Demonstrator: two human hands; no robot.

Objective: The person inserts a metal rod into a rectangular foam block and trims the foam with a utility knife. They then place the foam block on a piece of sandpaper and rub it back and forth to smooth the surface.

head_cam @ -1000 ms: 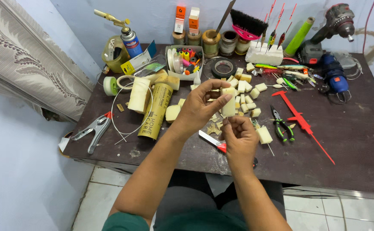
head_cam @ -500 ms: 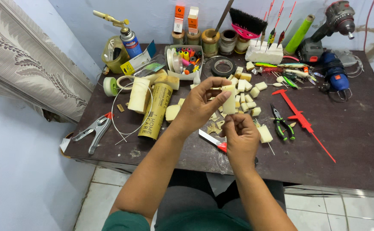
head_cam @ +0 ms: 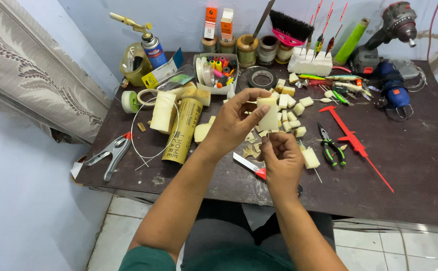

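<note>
- Hands meet above the front middle of a dark brown workbench (head_cam: 409,165), seen from the head camera.
- Left hand (head_cam: 234,123) pinches a pale yellow foam block (head_cam: 268,113) between thumb and fingers, held upright in the air above the workbench.
- Right hand (head_cam: 280,160) sits just below the foam block, fingertips pressed together as if on something thin; what they hold is too small to tell.
- Step in hand looks like fitting or trimming the foam block's lower end; a next move would call for a steady left pinch and fine right fingertip work.
- Utility knife (head_cam: 249,165) with a red handle lies on the workbench under the hands.
- Loose foam cubes (head_cam: 293,108) lie behind the foam block; green-handled pliers (head_cam: 330,145) and a red caliper (head_cam: 357,145) lie to its right.
</note>
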